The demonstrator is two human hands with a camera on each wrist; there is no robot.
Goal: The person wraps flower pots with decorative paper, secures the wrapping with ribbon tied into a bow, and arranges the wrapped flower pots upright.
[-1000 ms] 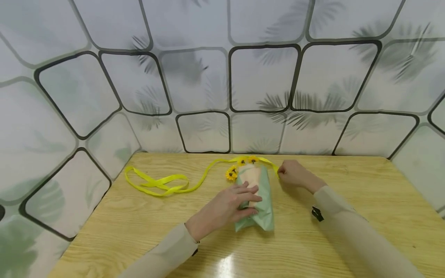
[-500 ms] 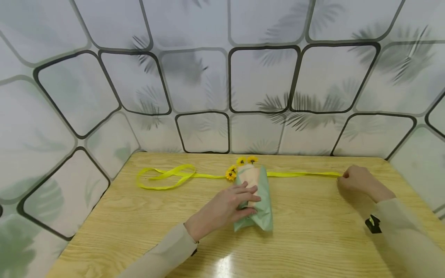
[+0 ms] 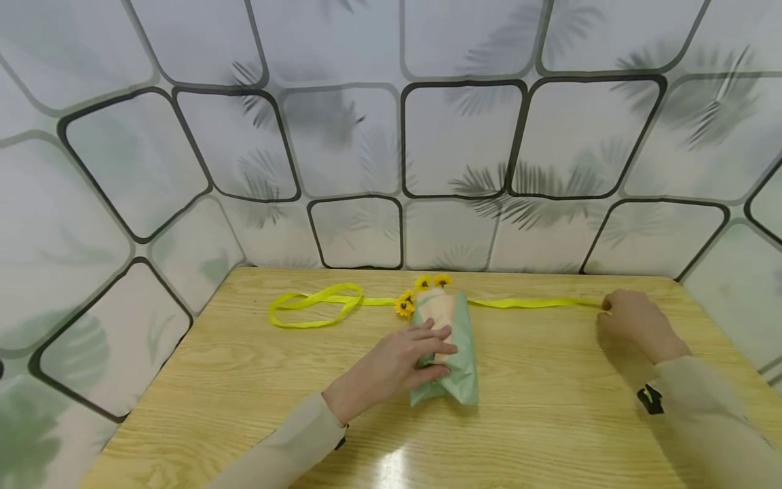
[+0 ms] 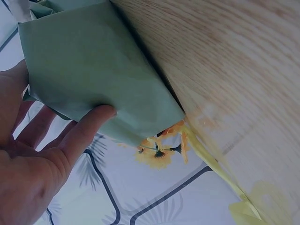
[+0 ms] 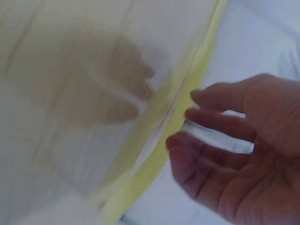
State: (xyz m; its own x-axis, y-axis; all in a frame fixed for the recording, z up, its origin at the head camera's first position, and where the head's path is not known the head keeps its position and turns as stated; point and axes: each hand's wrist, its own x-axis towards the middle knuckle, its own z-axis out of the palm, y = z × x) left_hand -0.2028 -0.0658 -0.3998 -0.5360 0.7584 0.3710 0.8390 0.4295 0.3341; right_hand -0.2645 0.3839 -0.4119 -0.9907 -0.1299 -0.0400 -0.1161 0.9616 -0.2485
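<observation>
A small bouquet [image 3: 462, 353] in pale green and peach wrapping lies mid-table. Yellow sunflowers [image 3: 404, 305] peep out at its far end. Spread over the wrapping, my left hand [image 3: 394, 363] rests on it; in the left wrist view the thumb [image 4: 91, 123] touches its green side. A yellow ribbon [image 3: 525, 303] passes beneath the bouquet's flower end and lies in a loop on the left. By its right end is my right hand [image 3: 638, 324]. In the right wrist view its bent fingers stand apart from one another beside the ribbon, with nothing pinched between them.
The wooden table [image 3: 537, 421] meets a patterned backdrop [image 3: 452, 234] with dark outlines and leaf prints at its back and sides. A black strap piece [image 3: 650, 399] hangs at my right sleeve.
My right hand has drawn the ribbon far to the right, then loosened its hold. The ribbon's left loop has slid right and shrunk. My left hand has stayed on the bouquet.
</observation>
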